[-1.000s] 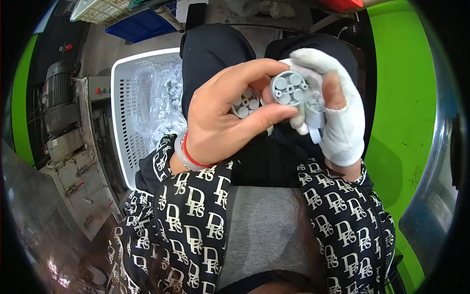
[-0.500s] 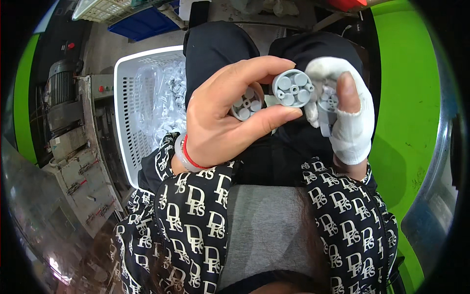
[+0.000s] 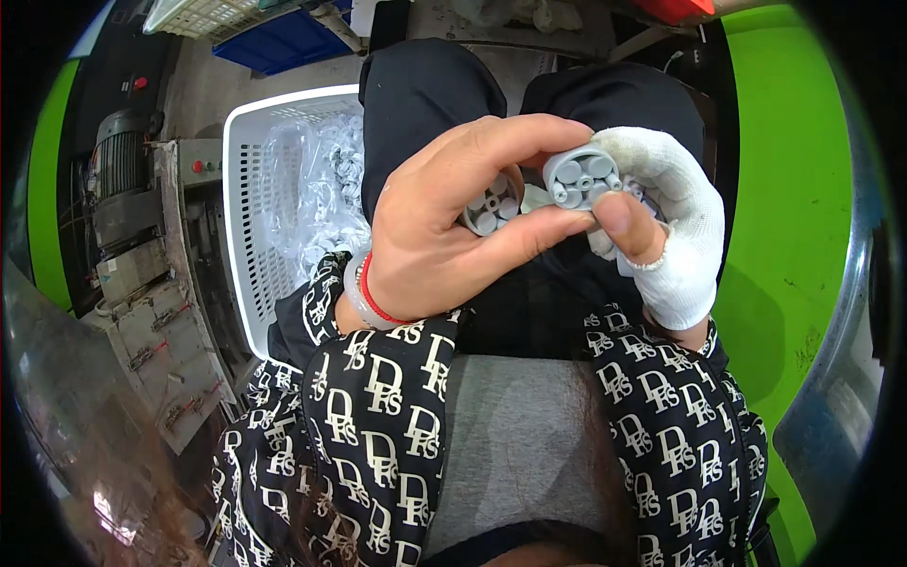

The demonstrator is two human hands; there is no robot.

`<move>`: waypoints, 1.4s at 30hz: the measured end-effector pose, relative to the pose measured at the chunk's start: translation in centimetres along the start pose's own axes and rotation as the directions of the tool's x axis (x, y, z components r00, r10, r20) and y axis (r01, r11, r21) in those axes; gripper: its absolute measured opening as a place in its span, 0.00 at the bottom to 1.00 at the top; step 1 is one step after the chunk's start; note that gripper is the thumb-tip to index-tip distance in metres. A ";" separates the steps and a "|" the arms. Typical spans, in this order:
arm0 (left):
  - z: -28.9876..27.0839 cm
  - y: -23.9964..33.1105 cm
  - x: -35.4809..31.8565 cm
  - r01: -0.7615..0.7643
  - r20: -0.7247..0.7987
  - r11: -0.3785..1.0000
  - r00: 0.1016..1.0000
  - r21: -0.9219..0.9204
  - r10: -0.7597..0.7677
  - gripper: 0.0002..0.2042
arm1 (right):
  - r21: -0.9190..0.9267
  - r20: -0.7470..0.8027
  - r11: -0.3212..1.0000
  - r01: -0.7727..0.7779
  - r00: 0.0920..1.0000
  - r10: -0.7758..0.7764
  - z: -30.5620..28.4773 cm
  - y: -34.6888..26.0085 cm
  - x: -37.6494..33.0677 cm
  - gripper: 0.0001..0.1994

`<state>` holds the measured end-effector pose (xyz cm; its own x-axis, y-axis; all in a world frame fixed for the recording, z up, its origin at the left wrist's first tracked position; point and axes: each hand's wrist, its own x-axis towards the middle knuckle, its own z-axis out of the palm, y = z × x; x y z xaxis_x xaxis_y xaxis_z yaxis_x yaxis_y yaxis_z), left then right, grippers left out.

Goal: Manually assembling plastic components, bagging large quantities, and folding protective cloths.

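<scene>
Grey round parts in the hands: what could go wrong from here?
1. The front grey part is pinched near its rim by the left hand's fingertips; it could slip as the right thumb presses in.
2. The second grey part sits back in the same hand; opening the fingers might drop it.
3. A third grey piece, mostly hidden by the right hand, could knock against the front one.

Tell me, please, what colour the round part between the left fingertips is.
The round part is grey, shown best in the head view.
</scene>
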<state>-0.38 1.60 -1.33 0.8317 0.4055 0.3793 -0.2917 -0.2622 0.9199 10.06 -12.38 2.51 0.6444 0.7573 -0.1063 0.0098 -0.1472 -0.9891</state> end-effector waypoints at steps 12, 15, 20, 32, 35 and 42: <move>-0.4 0.4 -0.3 0.028 0.100 1.000 0.995 -0.013 -0.027 0.25 | 0.279 0.220 0.918 -0.280 0.950 0.223 -0.2 0.1 0.6 0.19; -0.2 0.3 -0.4 0.054 0.082 0.997 0.995 -0.055 -0.050 0.25 | 0.388 0.248 0.853 -0.349 0.931 0.268 0.1 0.1 0.7 0.19; -0.4 0.5 -0.4 0.100 0.083 0.995 0.992 0.003 -0.099 0.25 | 0.362 0.284 0.855 -0.371 0.918 0.278 0.0 0.2 0.9 0.20; -2.2 -1.5 -0.9 0.341 -0.121 0.791 0.881 -0.508 -0.458 0.18 | 0.715 0.300 0.579 -0.392 0.920 0.252 -0.4 2.9 2.3 0.22; -6.8 -5.8 -2.9 0.378 -0.372 0.855 0.782 -0.355 -0.500 0.16 | 0.779 0.346 0.436 -0.450 0.889 0.300 -1.8 3.9 2.5 0.18; -13.4 -18.6 -14.7 0.855 -0.488 0.462 0.515 0.235 -0.704 0.23 | 0.839 0.513 -0.016 -0.544 0.781 0.356 0.8 6.8 4.1 0.14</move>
<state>-13.49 12.20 -22.65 0.4034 0.8211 -0.4037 0.6873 0.0194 0.7261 12.13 -9.79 -4.70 0.1143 0.8654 -0.4879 -0.9922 0.1242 -0.0121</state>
